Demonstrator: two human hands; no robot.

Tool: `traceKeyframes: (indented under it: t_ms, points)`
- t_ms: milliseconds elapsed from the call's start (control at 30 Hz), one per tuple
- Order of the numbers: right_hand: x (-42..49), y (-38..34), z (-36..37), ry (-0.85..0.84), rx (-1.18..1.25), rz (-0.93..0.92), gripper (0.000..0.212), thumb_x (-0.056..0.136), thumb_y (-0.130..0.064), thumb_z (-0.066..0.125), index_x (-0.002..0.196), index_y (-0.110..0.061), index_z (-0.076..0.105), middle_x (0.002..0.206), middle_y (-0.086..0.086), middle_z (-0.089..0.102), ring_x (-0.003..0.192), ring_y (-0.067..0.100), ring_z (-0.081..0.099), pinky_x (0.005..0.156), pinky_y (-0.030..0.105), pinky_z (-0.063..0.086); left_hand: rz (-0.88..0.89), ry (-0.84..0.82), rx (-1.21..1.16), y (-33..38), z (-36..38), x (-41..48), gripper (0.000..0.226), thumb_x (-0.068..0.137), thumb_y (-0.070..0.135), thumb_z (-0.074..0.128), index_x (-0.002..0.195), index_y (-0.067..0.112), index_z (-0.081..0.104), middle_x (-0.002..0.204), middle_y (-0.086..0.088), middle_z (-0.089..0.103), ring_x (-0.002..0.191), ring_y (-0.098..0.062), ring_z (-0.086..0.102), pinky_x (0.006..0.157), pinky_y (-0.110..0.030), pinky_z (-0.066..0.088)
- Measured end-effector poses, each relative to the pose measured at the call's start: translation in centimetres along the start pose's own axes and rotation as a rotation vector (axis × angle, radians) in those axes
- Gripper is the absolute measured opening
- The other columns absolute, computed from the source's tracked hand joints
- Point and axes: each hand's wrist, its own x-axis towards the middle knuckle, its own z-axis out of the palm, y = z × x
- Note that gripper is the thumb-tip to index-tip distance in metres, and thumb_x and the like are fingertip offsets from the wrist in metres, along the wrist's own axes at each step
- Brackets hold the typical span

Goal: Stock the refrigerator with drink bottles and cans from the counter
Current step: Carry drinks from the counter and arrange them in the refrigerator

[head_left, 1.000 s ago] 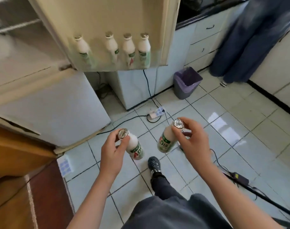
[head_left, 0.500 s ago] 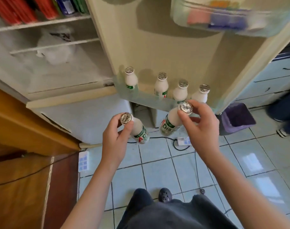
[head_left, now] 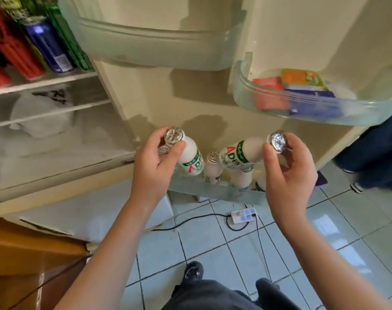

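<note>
Both forearms extend forward, left hand point(head_left: 156, 162) and right hand point(head_left: 289, 173) level, fingers point(head_left: 176, 147) pinched.

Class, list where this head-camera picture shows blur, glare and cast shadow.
Head view: the packets in the door bin are smeared by blur; glare patches sit on the floor tiles; dark shadows fall on the door liner; the left hand grips a sharp bottle.

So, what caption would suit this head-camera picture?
Left hand and right hand each hold a bottle by its cap, at the stocked door shelf.
</note>
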Motion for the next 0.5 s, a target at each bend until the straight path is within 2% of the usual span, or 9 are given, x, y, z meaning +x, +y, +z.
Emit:
traceKeyframes:
  t_ms: [67, 133, 167, 233, 300, 367, 400, 500]
  points:
    - [0.7, 0.1, 0.5, 0.007, -0.028, 0.016, 0.034, 0.088, -0.032, 0.058, 0.116, -0.012, 0.058, 0.101, -0.012, 0.057, 0.099, 0.009, 0.057, 0.073, 0.004, 0.045, 0.000, -0.022, 0.011, -0.5, 0.5, 1.6, 0.019, 0.085, 0.029, 0.058, 0.100, 0.039, 0.055, 0.091, 0.032, 0.063, 0.077, 0.009, 0.058, 0.069, -0.007, 0.044]
    - [1.4, 0.2, 1.1, 0.005, -0.057, 0.022, 0.034, 0.088, -0.029, 0.059, 0.117, -0.012, 0.058, 0.098, -0.021, 0.055, 0.097, 0.004, 0.055, 0.074, 0.002, 0.043, -0.003, -0.042, 0.050, -1.2, 1.0, 2.9, 0.020, 0.084, 0.035, 0.058, 0.099, 0.046, 0.052, 0.092, 0.036, 0.061, 0.074, 0.009, 0.055, 0.070, -0.007, 0.044]
    - [1.8, 0.2, 1.5, -0.011, -0.075, 0.026, 0.034, 0.088, -0.029, 0.060, 0.118, -0.013, 0.058, 0.097, -0.023, 0.054, 0.096, 0.003, 0.055, 0.074, 0.001, 0.042, 0.003, -0.053, 0.075, -1.6, 1.2, 3.3, 0.020, 0.083, 0.036, 0.057, 0.099, 0.047, 0.051, 0.092, 0.037, 0.060, 0.076, 0.010, 0.055, 0.071, -0.006, 0.043]
    - [2.6, 0.3, 2.2, -0.070, -0.127, 0.031, 0.030, 0.089, -0.027, 0.062, 0.117, -0.015, 0.059, 0.095, -0.017, 0.056, 0.093, 0.004, 0.056, 0.074, 0.000, 0.041, -0.001, -0.079, 0.084, -2.6, 1.8, 4.0, 0.019, 0.084, 0.037, 0.057, 0.099, 0.047, 0.051, 0.093, 0.034, 0.060, 0.084, 0.013, 0.056, 0.075, -0.005, 0.043]
    - [3.3, 0.5, 2.8, -0.148, -0.211, 0.012, 0.030, 0.089, -0.027, 0.063, 0.116, -0.016, 0.060, 0.098, -0.009, 0.059, 0.091, 0.007, 0.056, 0.077, 0.008, 0.045, -0.023, -0.091, 0.085, -3.8, 2.4, 4.3, 0.018, 0.086, 0.034, 0.058, 0.103, 0.038, 0.054, 0.094, 0.027, 0.061, 0.088, 0.012, 0.056, 0.077, -0.008, 0.043]
    - [3.7, 0.9, 3.4, -0.226, -0.280, 0.003, 0.033, 0.089, -0.028, 0.063, 0.118, -0.014, 0.059, 0.105, -0.001, 0.062, 0.094, 0.013, 0.059, 0.080, 0.025, 0.050, -0.058, -0.099, 0.079, -4.9, 3.1, 4.5, 0.018, 0.090, 0.027, 0.061, 0.107, 0.031, 0.054, 0.096, 0.023, 0.060, 0.090, 0.009, 0.057, 0.075, -0.008, 0.042]
    - [3.8, 1.2, 3.6, -0.262, -0.302, 0.001, 0.035, 0.089, -0.028, 0.063, 0.120, -0.013, 0.059, 0.109, 0.003, 0.062, 0.097, 0.016, 0.060, 0.081, 0.029, 0.051, -0.077, -0.109, 0.071, -5.4, 3.3, 4.5, 0.018, 0.091, 0.024, 0.061, 0.106, 0.030, 0.054, 0.096, 0.021, 0.059, 0.090, 0.006, 0.057, 0.072, -0.006, 0.042]
    - [4.1, 2.1, 4.1, -0.350, -0.335, 0.030, 0.040, 0.090, -0.028, 0.063, 0.125, -0.013, 0.056, 0.117, 0.004, 0.061, 0.104, 0.018, 0.059, 0.085, 0.029, 0.049, -0.087, -0.147, 0.071, -6.6, 4.1, 4.6, 0.018, 0.092, 0.019, 0.059, 0.106, 0.029, 0.053, 0.099, 0.012, 0.060, 0.090, -0.001, 0.057, 0.066, 0.000, 0.041]
